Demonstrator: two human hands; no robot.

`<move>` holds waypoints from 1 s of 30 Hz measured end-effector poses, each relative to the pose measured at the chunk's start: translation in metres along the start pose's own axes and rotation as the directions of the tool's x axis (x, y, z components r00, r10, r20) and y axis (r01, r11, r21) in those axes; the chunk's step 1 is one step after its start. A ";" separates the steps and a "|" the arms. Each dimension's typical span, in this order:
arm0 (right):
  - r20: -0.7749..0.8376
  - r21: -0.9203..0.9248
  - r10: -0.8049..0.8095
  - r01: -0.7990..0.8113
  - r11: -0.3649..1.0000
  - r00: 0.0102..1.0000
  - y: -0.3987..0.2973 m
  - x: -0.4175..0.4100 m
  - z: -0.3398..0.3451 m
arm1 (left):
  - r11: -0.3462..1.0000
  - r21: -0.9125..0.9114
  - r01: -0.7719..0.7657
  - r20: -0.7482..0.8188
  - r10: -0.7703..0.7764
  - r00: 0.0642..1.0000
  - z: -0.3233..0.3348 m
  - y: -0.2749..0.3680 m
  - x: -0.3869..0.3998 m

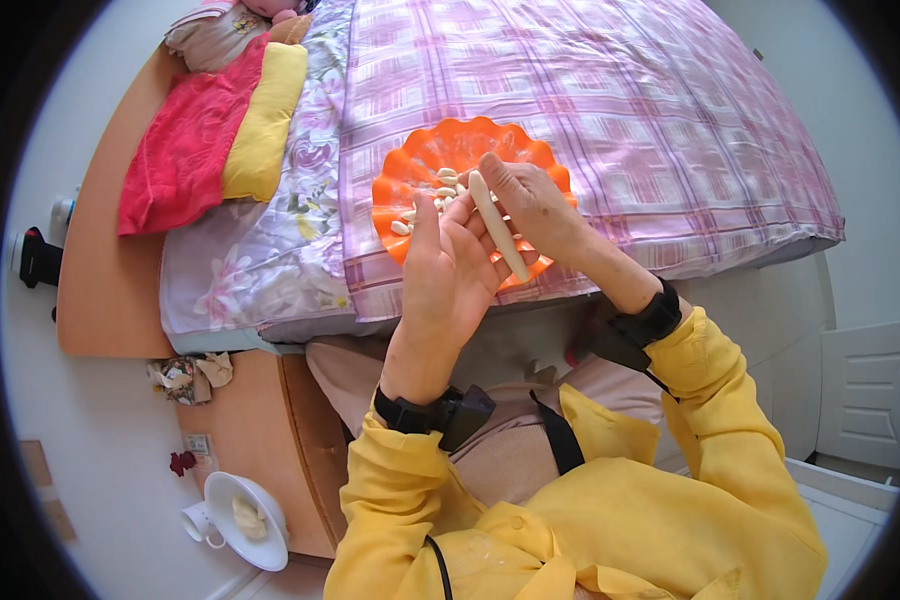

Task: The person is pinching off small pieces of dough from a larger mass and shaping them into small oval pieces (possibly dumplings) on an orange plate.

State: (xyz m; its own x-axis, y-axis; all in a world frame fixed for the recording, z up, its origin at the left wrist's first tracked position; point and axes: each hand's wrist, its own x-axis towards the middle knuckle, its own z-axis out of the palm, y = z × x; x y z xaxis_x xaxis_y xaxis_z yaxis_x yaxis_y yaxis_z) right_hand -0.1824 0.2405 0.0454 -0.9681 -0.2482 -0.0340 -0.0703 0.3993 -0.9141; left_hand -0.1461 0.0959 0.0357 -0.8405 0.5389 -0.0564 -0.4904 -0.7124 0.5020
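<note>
A pale roll of dough (499,227) slants between my two hands above an orange scalloped bowl (399,161). My left hand (450,262) is palm up, and its fingers lie behind the roll and support it. From the right, my right hand (532,202) holds the roll, with its thumb near the upper end. Some of its fingertips are hidden. Small white dough pieces (445,192) lie in the bowl, partly covered by my hands. White flour smears show on the bowl's inner wall.
The bowl stands on a bed with a plaid sheet (645,150), near its edge. A red cloth (195,142) and a yellow pillow (266,124) lie at the left. On a wooden bedside cabinet (247,420) are a white bowl (276,517) holding dough (249,517) and a white mug (197,521).
</note>
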 end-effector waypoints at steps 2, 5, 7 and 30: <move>0.024 0.379 0.172 -0.168 0.910 0.985 0.004 -0.004 0.000 | 0.999 -0.029 0.019 0.032 -0.018 0.999 -0.005 0.001 -0.001; -0.056 0.374 -0.002 0.023 0.927 0.998 0.011 -0.003 -0.014 | 0.997 -0.063 0.034 0.069 -0.029 0.997 -0.010 0.006 -0.004; -0.001 0.209 0.026 -0.025 0.977 1.000 0.005 -0.006 -0.027 | 0.997 -0.073 0.037 0.077 -0.031 0.997 -0.009 0.006 -0.005; 0.218 0.560 -0.008 -0.118 0.820 0.976 -0.024 -0.026 -0.017 | 0.972 0.189 0.139 0.016 -0.145 0.989 0.005 0.013 -0.022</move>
State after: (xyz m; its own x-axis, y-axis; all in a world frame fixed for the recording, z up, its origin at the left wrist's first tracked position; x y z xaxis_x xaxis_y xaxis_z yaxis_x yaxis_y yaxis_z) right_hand -0.1593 0.2524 0.0754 -0.8919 -0.4376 -0.1137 0.1912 -0.1370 -0.9719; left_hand -0.1325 0.0771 0.0474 -0.7570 0.6433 -0.1146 -0.5502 -0.5328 0.6430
